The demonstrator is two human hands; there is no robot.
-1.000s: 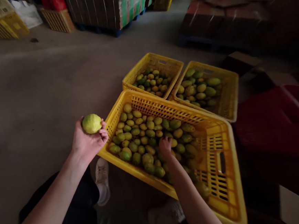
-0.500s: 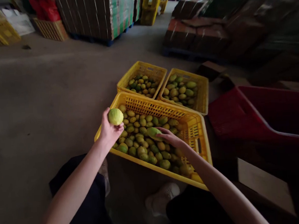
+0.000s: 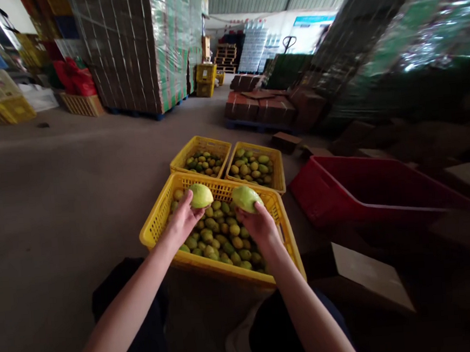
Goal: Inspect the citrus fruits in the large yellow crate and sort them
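Note:
My left hand (image 3: 182, 221) is closed around a yellow-green oval fruit (image 3: 201, 195), thumb at its side. In my right hand (image 3: 260, 227) is a greener oval fruit (image 3: 245, 198), gripped from below and the right. Both fruits are held up over a large yellow plastic crate (image 3: 156, 221), apart from each other. Inside that crate lie several layers of similar green and yellow fruits (image 3: 235, 244), partly hidden by my hands. What kind of fruit they are I cannot tell for sure.
Behind the near crate stand two smaller yellow crates, left (image 3: 180, 157) and right (image 3: 277, 164), with fruit inside. A red tub (image 3: 321, 191) and an open cardboard box (image 3: 371, 274) are to the right. Wrapped pallet stacks (image 3: 117, 55) and brown cartons (image 3: 260, 106) stand farther back.
My right hand has lifted its fruit up from over the pile and turned it upward. My left hand still holds its fruit, now nearer the right one. The view has tilted upward.

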